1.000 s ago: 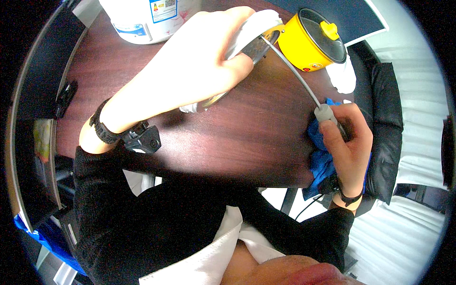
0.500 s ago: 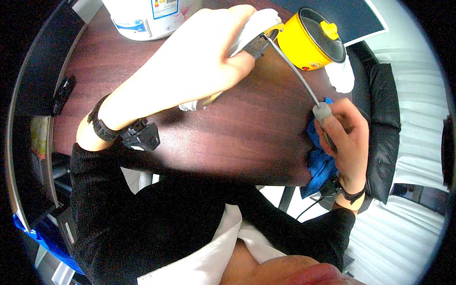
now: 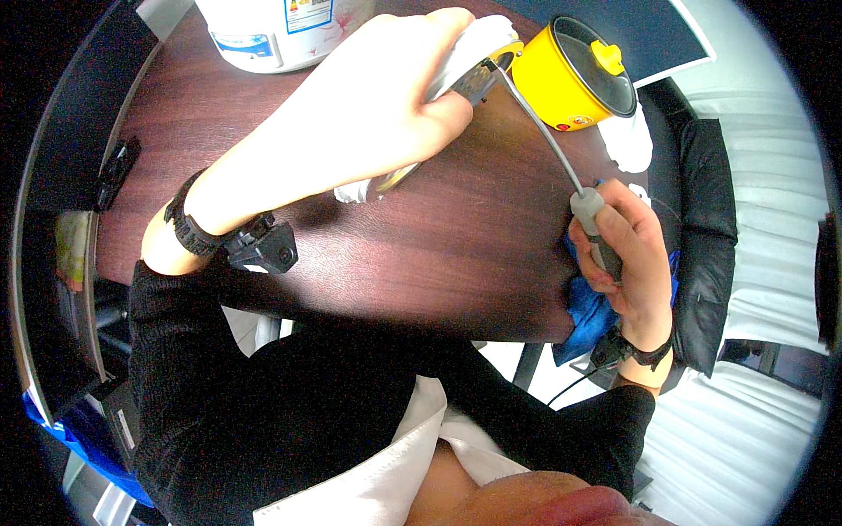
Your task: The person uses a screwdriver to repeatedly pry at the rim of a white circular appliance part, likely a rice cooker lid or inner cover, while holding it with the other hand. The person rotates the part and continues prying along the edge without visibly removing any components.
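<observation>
My left hand [image 3: 386,101] grips a long object with a white covering [image 3: 481,42], a shiny dark face and a yellowish rim. Its crumpled white lower end [image 3: 353,191] shows beneath my wrist; most of the middle is hidden by the hand. In my right hand [image 3: 645,250] is a screwdriver [image 3: 547,133], its grey handle wrapped by my fingers. The long shaft slants up and left, and its tip meets the far end of the held object, near the rim. I cannot tell exactly what the tip sits in.
A yellow pot [image 3: 561,83] with a dark lid stands just beyond the screwdriver. At the back left is a white container [image 3: 263,35] with labels. Blue cloth [image 3: 586,307] lies by the right table edge, near a black cushion [image 3: 709,245]. The dark wood table [image 3: 421,263] spreads between my arms.
The screwdriver handle has turned a little in my right hand, and that hand has shifted slightly left. The left hand and its object have hardly moved.
</observation>
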{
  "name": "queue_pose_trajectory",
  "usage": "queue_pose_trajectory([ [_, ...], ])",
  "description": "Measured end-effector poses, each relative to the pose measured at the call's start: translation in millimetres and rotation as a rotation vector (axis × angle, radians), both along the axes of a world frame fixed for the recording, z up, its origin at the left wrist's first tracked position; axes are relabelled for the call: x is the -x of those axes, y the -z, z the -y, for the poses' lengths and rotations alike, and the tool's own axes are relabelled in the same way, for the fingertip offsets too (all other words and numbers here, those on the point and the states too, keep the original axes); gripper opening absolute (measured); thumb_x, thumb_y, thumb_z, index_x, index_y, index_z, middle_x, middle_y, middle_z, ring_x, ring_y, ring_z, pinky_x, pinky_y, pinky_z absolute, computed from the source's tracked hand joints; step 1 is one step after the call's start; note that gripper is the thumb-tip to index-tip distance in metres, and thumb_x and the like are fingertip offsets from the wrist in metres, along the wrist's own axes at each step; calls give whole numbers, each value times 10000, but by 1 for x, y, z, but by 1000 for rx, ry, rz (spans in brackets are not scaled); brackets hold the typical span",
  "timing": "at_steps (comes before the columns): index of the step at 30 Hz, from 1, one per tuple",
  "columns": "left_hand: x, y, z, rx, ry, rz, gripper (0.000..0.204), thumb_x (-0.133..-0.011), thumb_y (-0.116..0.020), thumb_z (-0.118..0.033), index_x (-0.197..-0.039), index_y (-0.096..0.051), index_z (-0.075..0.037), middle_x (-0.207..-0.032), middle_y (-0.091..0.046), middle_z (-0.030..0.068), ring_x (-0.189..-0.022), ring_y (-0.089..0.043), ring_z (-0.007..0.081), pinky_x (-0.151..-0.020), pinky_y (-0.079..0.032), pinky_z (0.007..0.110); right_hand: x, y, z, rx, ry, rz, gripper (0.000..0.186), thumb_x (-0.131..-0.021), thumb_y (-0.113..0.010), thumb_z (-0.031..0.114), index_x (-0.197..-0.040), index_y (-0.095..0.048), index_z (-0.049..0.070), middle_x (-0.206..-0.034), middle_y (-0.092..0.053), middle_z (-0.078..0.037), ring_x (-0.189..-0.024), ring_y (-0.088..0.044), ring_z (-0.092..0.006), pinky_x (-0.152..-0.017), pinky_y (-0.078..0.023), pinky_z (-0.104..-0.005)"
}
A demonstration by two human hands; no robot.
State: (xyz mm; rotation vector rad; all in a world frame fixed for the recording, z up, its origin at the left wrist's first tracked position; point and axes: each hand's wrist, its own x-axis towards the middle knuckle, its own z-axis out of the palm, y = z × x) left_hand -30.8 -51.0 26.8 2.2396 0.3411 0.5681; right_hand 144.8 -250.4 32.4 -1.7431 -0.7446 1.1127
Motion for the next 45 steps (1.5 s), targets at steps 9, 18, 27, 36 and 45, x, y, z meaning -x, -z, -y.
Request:
queue_pose_trajectory([
  [9,3,-5,-1,32,37,-11,355,-770,-548,-49,-1086,-457,83,-743,-614,189,-600,-626,263,-556,-511,327,-2,5,2,-11,-11,-205,291,-902,-511,321,-943,-500,32,-664,-489,-48,-362,-326,-33,-301,-199,-159],
  [18,4,-11,-3,154,72,-17,310,-770,-553,-53,-1045,-463,60,-714,-599,185,-579,-614,264,-545,-499,337,-4,20,7,-47,-20,-416,342,-915,-503,349,-1010,-506,20,-668,-475,-63,-357,-320,-44,-292,-201,-162],
  [27,-4,32,1,-167,-51,192,257,-790,-554,-80,-1001,-457,28,-636,-557,177,-472,-550,270,-459,-451,347,-3,37,14,-96,-105,-676,333,-937,-481,359,-1064,-508,52,-715,-480,-31,-399,-342,-42,-320,-202,-165],
  [36,1,20,4,-111,-73,9,470,-737,-561,-97,-1181,-476,32,-894,-609,224,-804,-608,322,-735,-473,375,-9,45,10,-123,-108,-698,338,-926,-487,362,-1032,-521,42,-681,-492,-34,-381,-352,-55,-308,-210,-185],
  [45,0,15,2,-88,3,20,456,-748,-557,-100,-1182,-492,24,-933,-616,184,-836,-596,257,-774,-467,331,-6,25,9,-67,-88,164,225,-883,-558,240,-919,-551,18,-652,-532,-27,-459,-452,-71,-393,-306,-198],
])
